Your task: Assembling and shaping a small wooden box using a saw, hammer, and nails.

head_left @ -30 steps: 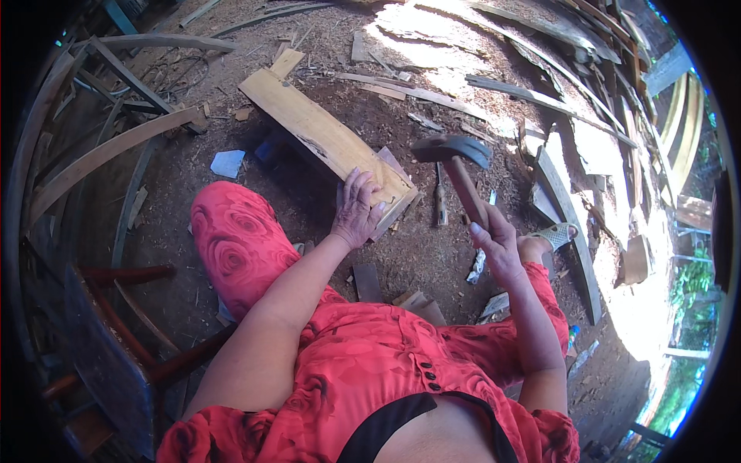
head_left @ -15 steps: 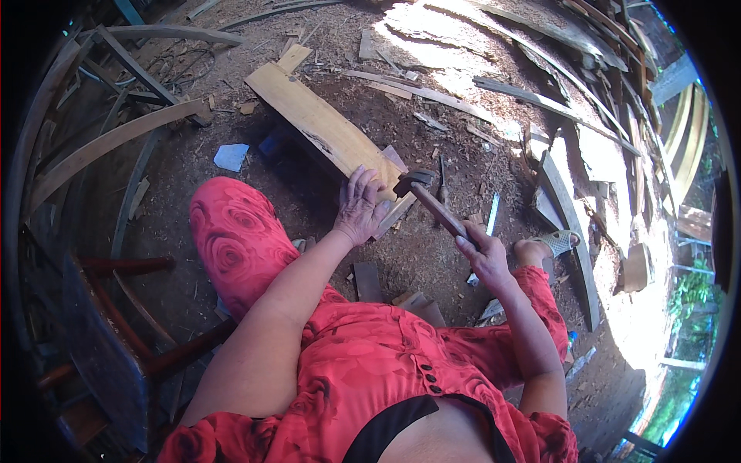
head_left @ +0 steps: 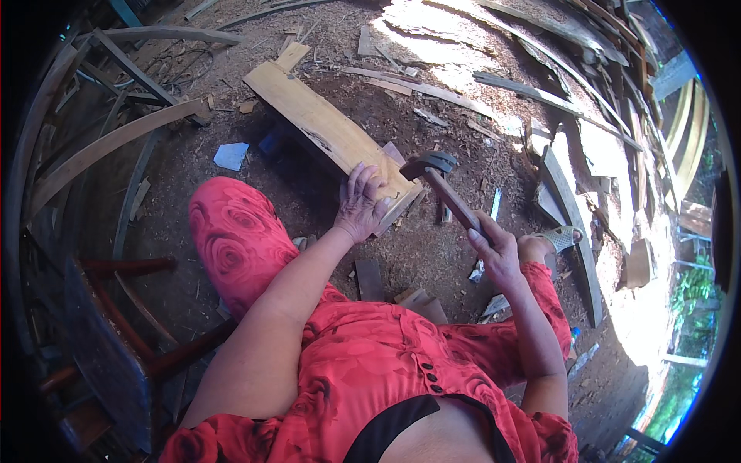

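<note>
My left hand is pressed over the near end of a pale wooden board, its fingers on the top face and its thumb by the end edge. The board forms the top of a box-like wooden piece whose underside lies in shadow. A small bent-looking nail stands up from the board just right of my thumb. My right hand is wrapped round the wooden handle of a hammer. The dark hammer head is lifted above the board's right corner, apart from the nail.
Wood chips cover the dirt floor. A stool stands at the left, below curved wooden pieces. Planks and scrap boards are heaped at the right. A light-blue flat scrap lies left of the board, and small wood offcuts near my lap.
The hammer head has risen off the board's end and moved right, uncovering the nail. My right hand has shifted slightly right. My left hand and the board have stayed in place.
</note>
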Tool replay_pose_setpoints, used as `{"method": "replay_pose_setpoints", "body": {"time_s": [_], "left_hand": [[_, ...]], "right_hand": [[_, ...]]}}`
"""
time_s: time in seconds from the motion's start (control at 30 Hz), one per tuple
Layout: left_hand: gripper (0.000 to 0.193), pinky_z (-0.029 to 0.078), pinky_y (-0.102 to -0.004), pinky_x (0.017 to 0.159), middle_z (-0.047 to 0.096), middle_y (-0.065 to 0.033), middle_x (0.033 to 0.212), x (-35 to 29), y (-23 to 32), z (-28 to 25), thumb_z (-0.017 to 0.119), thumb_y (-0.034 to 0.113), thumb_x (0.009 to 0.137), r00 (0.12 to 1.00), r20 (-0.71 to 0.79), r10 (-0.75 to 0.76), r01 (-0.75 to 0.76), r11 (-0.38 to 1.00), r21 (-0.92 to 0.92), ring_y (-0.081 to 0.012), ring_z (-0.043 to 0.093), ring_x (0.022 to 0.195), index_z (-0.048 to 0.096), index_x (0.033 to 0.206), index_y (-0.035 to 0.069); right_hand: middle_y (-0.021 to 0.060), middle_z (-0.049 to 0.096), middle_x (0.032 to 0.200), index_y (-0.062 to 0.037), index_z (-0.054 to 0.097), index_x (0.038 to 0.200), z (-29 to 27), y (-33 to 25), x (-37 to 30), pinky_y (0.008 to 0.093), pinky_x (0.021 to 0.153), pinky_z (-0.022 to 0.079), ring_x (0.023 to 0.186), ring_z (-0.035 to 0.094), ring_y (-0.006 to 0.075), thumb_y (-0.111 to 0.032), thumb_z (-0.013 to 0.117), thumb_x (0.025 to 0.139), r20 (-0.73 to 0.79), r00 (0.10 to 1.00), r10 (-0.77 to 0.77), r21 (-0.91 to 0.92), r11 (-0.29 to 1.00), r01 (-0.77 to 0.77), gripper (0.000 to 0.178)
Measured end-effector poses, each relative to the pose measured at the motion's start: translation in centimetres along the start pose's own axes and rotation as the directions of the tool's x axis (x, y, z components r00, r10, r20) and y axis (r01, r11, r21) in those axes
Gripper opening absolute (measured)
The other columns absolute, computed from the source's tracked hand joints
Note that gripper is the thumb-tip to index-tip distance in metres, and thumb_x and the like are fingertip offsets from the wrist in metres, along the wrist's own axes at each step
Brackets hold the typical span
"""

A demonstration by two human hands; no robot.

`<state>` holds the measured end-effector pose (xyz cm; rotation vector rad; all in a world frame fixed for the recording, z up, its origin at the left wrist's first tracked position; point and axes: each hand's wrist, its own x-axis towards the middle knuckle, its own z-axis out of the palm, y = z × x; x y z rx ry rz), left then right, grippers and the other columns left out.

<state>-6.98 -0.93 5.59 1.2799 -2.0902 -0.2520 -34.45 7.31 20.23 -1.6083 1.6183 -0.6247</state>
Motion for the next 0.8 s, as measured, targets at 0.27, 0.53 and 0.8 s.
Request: {"method": "replay_pose_setpoints", "body": {"time_s": [0.27,0.53,0.8], "left_hand": [[0.043,0.022,-0.0536,0.107,0.03,-0.0123,0.136,0.1,0.4,0.0,0.052,0.036,0.085,1.0,0.029,-0.006,0.006,1.0,0.012,-0.0353,0.019,0.135,0.04,0.12,0.015],[0.042,0.021,-0.0542,0.107,0.029,-0.0123,0.137,0.0,0.1,0.1,0.053,0.036,0.084,1.0,-0.013,0.011,-0.01,1.0,0.008,-0.0355,0.019,0.135,0.04,0.12,0.016],[0.046,0.019,-0.0551,0.108,0.029,-0.0121,0.138,-0.2,-0.1,0.3,0.054,0.039,0.084,1.0,0.028,-0.014,0.014,1.0,0.022,-0.0354,0.018,0.136,0.039,0.122,0.017]], "right_hand": [[0.0176,0.063,0.084,-0.0142,0.056,0.123,0.6,0.9,0.4,0.0377,0.071,0.049,0.078,0.064,0.031,-0.029,0.06,0.088,-0.005,1.0,-0.017,-0.218,0.976,0.015,0.038],[0.0156,0.064,0.083,-0.0144,0.055,0.125,0.7,0.3,-0.3,0.0352,0.071,0.049,0.078,0.065,0.0305,-0.029,0.061,0.089,0.01,0.998,-0.063,-0.132,0.989,0.064,0.04],[0.0103,0.068,0.098,-0.0087,0.055,0.126,-0.4,-0.8,-0.6,0.0331,0.078,0.048,0.085,0.065,0.0263,-0.032,0.058,0.091,-0.005,1.0,0.016,0.188,0.982,-0.015,0.042]]}}
